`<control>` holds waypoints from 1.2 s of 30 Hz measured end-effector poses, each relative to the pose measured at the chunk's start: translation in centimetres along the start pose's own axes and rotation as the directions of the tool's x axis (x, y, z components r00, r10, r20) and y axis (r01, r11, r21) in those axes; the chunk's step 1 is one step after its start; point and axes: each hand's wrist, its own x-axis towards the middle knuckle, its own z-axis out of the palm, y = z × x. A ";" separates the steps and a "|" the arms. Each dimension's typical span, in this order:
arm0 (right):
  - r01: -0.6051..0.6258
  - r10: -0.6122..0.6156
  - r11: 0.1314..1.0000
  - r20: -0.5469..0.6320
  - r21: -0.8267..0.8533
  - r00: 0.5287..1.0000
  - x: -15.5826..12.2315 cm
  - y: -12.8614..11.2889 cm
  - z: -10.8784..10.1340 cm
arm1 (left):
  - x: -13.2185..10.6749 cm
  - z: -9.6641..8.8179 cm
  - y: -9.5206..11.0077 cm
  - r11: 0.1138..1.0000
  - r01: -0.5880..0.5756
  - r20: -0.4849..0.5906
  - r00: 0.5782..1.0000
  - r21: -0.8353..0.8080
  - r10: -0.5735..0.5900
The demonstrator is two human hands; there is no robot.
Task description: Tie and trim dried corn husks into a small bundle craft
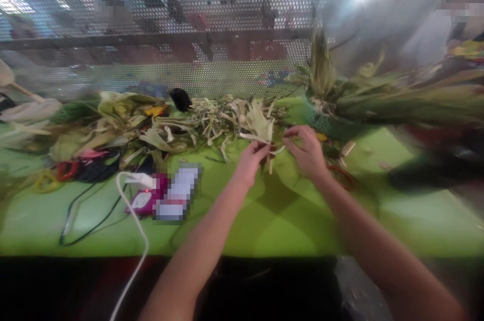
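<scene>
Person's own two hands, over a bright green counter [260, 233]. The left hand [250, 159] is closed in a pinch, thumb against fingers, on the narrow neck of a fan-shaped bundle of pale, papery dried husk [259, 122]. The bundle stands roughly upright above the pinch, blades spread upward, a short tail hanging below, near the middle of the work area. The right hand [309, 153] is just beside it, thumb and fingertips nearly together, other fingers loosely curled. A thin, cream-coloured curved strip [279, 150] reaches from the neck toward those fingertips; blur hides whether they grip it, so its hold cannot be told.

Handling, as judged: the neck seems the place to secure, so a firm, low left pinch should stop the blades fanning apart or twisting. The strip looks thin and dry; an even, gentle pull, flat and close against the neck, would suit it better than a jerk, which could split it. The pale blade jutting sideways to the left could snag and is best kept clear of the strip.

Surroundings: a tangled heap of dry, straw-coloured husk scraps [214, 122] lies behind the hands. A white charging cable [140, 230] runs well to the left, clear of both forearms.
</scene>
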 end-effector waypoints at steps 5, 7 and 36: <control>-0.159 0.132 0.983 0.246 0.094 0.960 -0.3 0.7 1.0 | 0.3 -0.3 -0.2 0.993 0.049 -0.004 0.999 -0.108 -0.050; -0.197 0.159 0.972 0.257 0.130 0.953 -0.3 1.0 1.0 | 0.2 -0.4 -0.2 0.994 0.061 -0.006 0.998 -0.087 -0.062; -0.100 0.064 0.990 0.307 0.104 0.950 -1.2 -0.4 1.6 | 0.4 -0.6 -0.7 0.996 -0.059 -0.015 0.998 0.070 0.061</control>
